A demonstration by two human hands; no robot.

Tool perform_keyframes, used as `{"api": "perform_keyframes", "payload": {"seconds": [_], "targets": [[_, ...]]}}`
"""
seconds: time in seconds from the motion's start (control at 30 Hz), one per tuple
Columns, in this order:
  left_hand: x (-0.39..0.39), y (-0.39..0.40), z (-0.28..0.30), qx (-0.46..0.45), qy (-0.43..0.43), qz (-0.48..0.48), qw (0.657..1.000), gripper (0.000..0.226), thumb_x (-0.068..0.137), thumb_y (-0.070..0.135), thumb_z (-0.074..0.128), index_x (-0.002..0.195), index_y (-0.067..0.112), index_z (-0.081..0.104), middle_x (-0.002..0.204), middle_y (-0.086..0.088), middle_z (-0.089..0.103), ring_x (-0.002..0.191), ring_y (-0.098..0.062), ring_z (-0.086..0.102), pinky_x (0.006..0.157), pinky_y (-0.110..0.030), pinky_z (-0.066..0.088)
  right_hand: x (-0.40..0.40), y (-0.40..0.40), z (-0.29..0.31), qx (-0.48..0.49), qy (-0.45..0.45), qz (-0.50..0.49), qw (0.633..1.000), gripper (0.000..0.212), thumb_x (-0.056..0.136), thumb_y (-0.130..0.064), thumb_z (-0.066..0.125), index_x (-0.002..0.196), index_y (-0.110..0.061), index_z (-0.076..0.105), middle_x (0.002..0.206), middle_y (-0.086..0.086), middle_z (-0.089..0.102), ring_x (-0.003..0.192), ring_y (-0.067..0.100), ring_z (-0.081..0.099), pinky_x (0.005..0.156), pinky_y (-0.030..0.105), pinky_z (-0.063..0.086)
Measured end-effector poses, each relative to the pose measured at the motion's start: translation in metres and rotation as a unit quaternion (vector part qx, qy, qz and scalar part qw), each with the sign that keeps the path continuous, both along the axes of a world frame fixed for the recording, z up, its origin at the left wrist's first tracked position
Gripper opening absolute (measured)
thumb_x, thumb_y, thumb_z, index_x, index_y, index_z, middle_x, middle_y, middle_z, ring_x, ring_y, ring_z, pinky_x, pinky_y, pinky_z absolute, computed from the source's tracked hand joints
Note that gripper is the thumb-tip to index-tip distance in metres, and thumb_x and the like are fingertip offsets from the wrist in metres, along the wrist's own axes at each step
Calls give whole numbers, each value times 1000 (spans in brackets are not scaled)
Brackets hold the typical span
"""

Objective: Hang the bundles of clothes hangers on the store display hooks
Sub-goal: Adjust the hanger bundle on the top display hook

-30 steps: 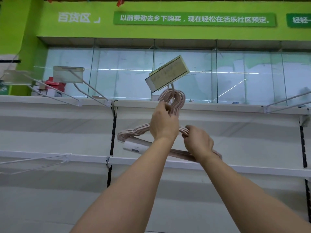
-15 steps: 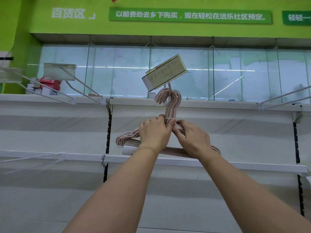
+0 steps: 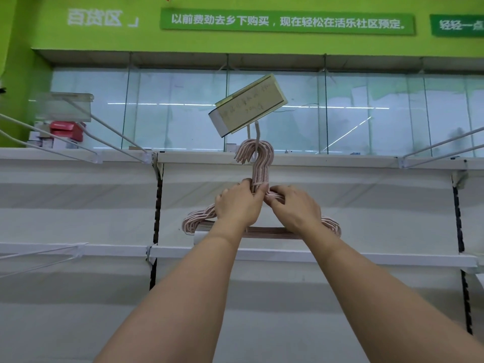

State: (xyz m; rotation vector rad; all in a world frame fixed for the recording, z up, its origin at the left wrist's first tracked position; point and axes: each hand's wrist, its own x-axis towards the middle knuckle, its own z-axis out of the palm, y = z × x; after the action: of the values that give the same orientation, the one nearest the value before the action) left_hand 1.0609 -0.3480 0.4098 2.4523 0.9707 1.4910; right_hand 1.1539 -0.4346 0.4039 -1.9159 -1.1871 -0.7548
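Observation:
A bundle of pale pink clothes hangers (image 3: 259, 163) hangs by its curved tops from a white display hook (image 3: 258, 133) that carries a tilted yellow price tag holder (image 3: 247, 104). My left hand (image 3: 237, 204) grips the bundle's neck and left shoulder from the left. On the right, my right hand (image 3: 293, 206) holds the bundle's right shoulder just below the neck. A white paper label (image 3: 200, 235) wraps the bundle's lower bar at the left. Both hands hide the middle of the bundle.
White shelf-back panels (image 3: 366, 205) fill the wall. Bare white hooks stick out at upper left (image 3: 112, 132), lower left (image 3: 44, 255) and upper right (image 3: 440, 146). A red box (image 3: 66, 129) sits on the top ledge at left, before glass panels and green signs.
The bundle's hook tops have slid onto the display hook and now hang from it. My left hand has come down from the hook tops to the neck, close to my right hand.

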Motion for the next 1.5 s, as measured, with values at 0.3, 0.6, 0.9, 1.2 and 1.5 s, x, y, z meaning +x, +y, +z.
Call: {"api": "perform_keyframes", "payload": {"seconds": [0.3, 0.6, 0.9, 1.2, 1.5], "targets": [[-15, -25, 61, 69, -257, -167, 949, 60, 82, 29, 67, 134, 15, 42, 130, -7, 54, 120, -24, 49, 101, -38, 42, 9, 3, -3, -68, -36, 45, 996, 53, 93, -44, 53, 141, -29, 37, 138, -3, 50, 124, 22, 47, 88, 32, 40], [-11, -26, 72, 105, -206, -157, 960, 36, 92, 6, 49, 128, 9, 49, 120, -13, 61, 111, -31, 55, 89, -35, 43, 14, 10, -1, -61, -69, -20, 996, 46, 98, -13, 41, 139, -35, 42, 130, 2, 58, 115, 30, 53, 76, 32, 41], [-16, -17, 86, 194, -82, -130, 969, 31, 91, 4, 42, 121, 12, 48, 111, -16, 62, 99, -38, 57, 84, -44, 46, 30, -1, 14, -22, -53, -17, 998, 39, 96, -22, 50, 129, -42, 54, 123, -5, 63, 113, 27, 55, 72, 27, 34], [-19, -3, 81, 258, -24, -199, 945, 41, 79, -7, 47, 117, 8, 40, 113, -14, 54, 103, -39, 55, 80, -50, 48, 30, 13, 0, -13, -26, 13, 999, 35, 95, -27, 53, 128, -41, 55, 123, -6, 63, 114, 26, 55, 74, 30, 40], [-17, -5, 79, 271, -36, -115, 955, 41, 86, -7, 49, 124, 10, 44, 104, -26, 63, 91, -43, 58, 74, -45, 47, 23, 11, -3, -20, -13, 18, 1000, 37, 96, -23, 51, 129, -40, 54, 124, -5, 63, 114, 26, 55, 72, 27, 36]]}}
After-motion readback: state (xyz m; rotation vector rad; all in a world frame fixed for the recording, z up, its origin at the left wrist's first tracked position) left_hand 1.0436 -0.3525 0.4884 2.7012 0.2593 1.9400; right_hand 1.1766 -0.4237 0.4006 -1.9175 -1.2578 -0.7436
